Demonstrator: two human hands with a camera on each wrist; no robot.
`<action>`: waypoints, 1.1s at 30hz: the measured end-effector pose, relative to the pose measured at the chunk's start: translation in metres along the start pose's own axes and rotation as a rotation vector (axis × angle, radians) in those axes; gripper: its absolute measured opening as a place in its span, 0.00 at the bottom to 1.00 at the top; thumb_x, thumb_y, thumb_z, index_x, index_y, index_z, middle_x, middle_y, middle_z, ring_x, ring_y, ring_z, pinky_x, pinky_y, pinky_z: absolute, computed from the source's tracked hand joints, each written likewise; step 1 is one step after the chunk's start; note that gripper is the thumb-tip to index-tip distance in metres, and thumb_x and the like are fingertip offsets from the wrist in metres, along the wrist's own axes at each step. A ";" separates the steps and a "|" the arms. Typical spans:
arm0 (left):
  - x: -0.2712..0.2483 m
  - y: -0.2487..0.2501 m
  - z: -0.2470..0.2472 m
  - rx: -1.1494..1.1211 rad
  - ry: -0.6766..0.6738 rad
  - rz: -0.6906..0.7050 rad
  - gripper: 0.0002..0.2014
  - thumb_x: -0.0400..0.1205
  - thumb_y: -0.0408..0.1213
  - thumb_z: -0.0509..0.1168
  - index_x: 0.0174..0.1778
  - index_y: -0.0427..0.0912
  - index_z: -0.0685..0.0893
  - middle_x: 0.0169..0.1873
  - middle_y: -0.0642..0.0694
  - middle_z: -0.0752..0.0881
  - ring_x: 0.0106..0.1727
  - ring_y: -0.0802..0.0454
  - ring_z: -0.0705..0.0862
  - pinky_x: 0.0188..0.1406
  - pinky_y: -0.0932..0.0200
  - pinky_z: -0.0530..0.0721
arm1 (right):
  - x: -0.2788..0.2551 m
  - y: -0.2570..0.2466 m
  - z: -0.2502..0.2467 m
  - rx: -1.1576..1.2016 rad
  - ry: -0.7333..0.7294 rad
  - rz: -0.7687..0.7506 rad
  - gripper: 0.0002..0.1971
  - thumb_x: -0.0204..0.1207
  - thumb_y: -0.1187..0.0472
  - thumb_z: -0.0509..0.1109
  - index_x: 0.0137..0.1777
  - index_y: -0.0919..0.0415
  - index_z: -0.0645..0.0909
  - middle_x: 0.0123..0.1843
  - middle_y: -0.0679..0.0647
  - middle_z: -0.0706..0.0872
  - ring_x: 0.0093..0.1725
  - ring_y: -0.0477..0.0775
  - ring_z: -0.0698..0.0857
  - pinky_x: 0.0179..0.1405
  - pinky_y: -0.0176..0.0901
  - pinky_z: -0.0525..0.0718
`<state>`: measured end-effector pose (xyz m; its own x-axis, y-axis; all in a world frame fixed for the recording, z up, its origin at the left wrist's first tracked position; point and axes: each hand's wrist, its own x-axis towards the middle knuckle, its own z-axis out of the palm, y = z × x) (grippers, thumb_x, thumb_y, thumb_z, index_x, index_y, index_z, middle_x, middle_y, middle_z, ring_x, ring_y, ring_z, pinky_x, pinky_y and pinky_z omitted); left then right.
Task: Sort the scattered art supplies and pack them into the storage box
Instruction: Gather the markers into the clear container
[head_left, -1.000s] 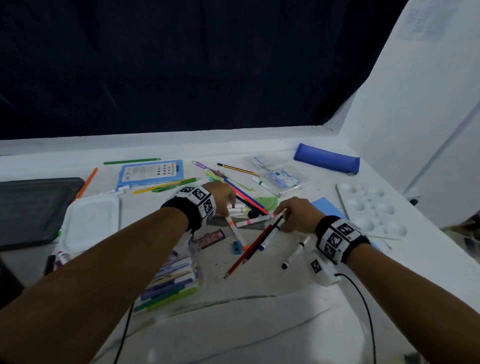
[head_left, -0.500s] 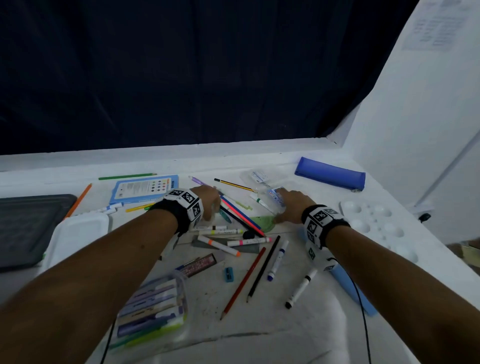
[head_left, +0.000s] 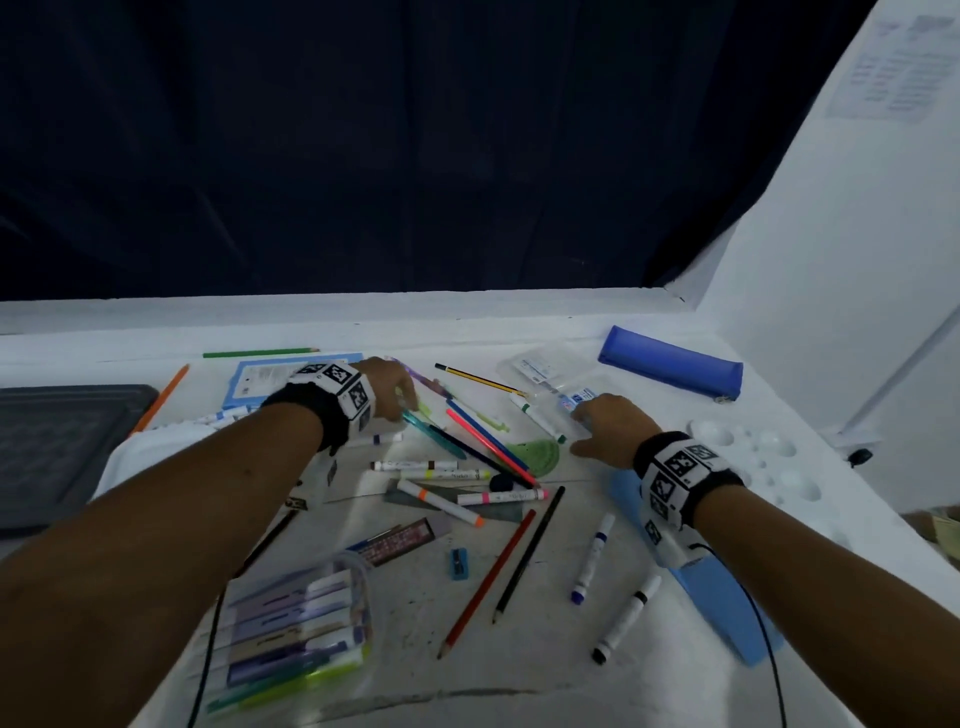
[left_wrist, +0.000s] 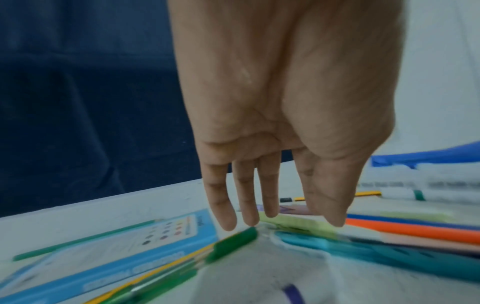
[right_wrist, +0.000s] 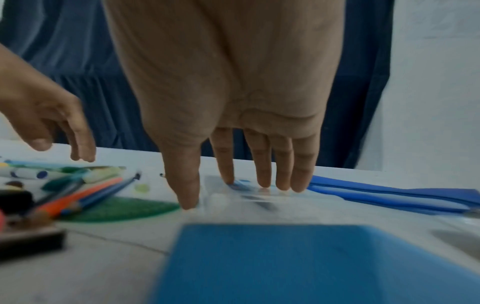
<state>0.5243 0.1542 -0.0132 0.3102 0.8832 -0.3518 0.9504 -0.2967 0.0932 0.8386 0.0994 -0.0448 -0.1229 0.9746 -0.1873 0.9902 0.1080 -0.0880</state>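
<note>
Pens, pencils and markers lie scattered over the white table (head_left: 519, 691). My left hand (head_left: 400, 400) hovers over a fan of pens at the back, fingers straight and holding nothing. In the left wrist view its fingertips (left_wrist: 249, 220) hang just above a green pen (left_wrist: 233, 242) and a teal pen (left_wrist: 376, 255). My right hand (head_left: 587, 421) reaches to a clear plastic packet (head_left: 550, 379). Its straight fingertips (right_wrist: 283, 183) touch the packet (right_wrist: 259, 197). A red pencil (head_left: 488, 582) and a black pencil (head_left: 530, 551) lie loose nearer me.
A clear pouch of markers (head_left: 301, 634) lies near left. A white container (head_left: 150, 457) and a dark tray (head_left: 62, 447) sit at the left. At the right are a blue pencil case (head_left: 670, 369), a white palette (head_left: 769, 462) and a light blue flat sheet (head_left: 727, 608).
My right hand has let go of the red and black pencils and moved back and right onto the clear packet. My left hand has moved farther back over the pens.
</note>
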 end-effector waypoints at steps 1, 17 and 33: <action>-0.005 -0.013 -0.004 -0.018 0.004 -0.028 0.19 0.79 0.35 0.71 0.67 0.44 0.83 0.66 0.43 0.82 0.64 0.44 0.81 0.47 0.63 0.75 | 0.004 -0.012 -0.001 0.022 0.024 -0.021 0.25 0.77 0.48 0.71 0.72 0.56 0.77 0.69 0.60 0.78 0.69 0.61 0.76 0.68 0.50 0.76; -0.107 -0.140 0.052 -0.038 -0.064 -0.444 0.29 0.73 0.46 0.77 0.70 0.49 0.80 0.71 0.47 0.78 0.71 0.47 0.77 0.67 0.58 0.75 | 0.017 -0.129 0.000 0.233 -0.101 -0.350 0.21 0.78 0.55 0.73 0.71 0.56 0.78 0.71 0.55 0.79 0.61 0.52 0.80 0.55 0.39 0.73; -0.034 0.111 0.009 -0.033 0.028 0.335 0.13 0.73 0.41 0.77 0.53 0.53 0.88 0.45 0.54 0.83 0.47 0.52 0.82 0.47 0.60 0.81 | -0.180 0.025 0.007 0.121 -0.118 0.231 0.08 0.80 0.60 0.63 0.51 0.55 0.85 0.46 0.52 0.84 0.38 0.52 0.83 0.42 0.41 0.82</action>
<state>0.6194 0.0881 0.0010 0.6056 0.7483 -0.2708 0.7955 -0.5607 0.2298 0.8847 -0.0743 -0.0205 0.0911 0.9402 -0.3283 0.9788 -0.1453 -0.1446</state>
